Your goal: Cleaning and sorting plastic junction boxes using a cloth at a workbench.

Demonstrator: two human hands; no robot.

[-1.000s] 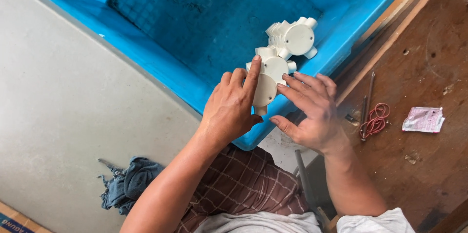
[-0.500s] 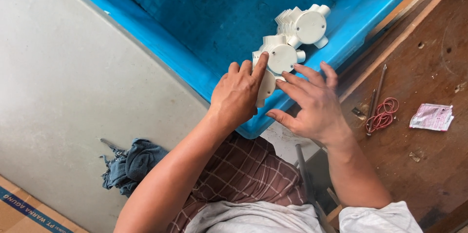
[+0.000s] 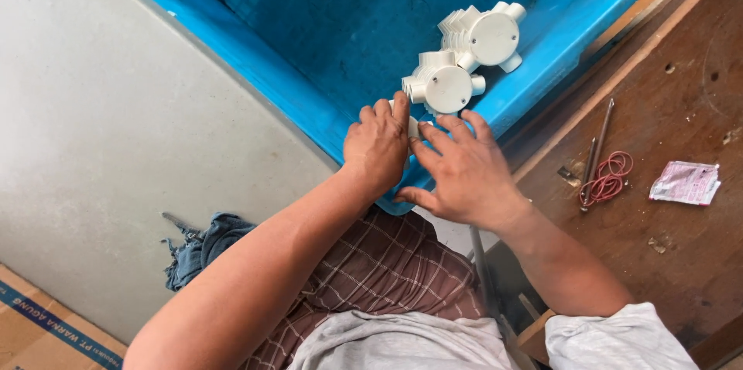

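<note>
White plastic piece (image 3: 413, 127), small and mostly hidden, is sitting pinched between the fingertips of both hands right at the near rim of the blue tub (image 3: 325, 134); the left hand (image 3: 377, 145) is closing on it from the left side of that rim and the right hand (image 3: 464, 169) from the right, fingers spread and only partly curled, so which way its long axis runs cannot be told. Just beyond the fingertips, inside the tub, a round white junction box (image 3: 443, 85) is lying, slightly nearer the left hand, and a second junction box (image 3: 487, 35) is lying farther in, touching the first
</note>
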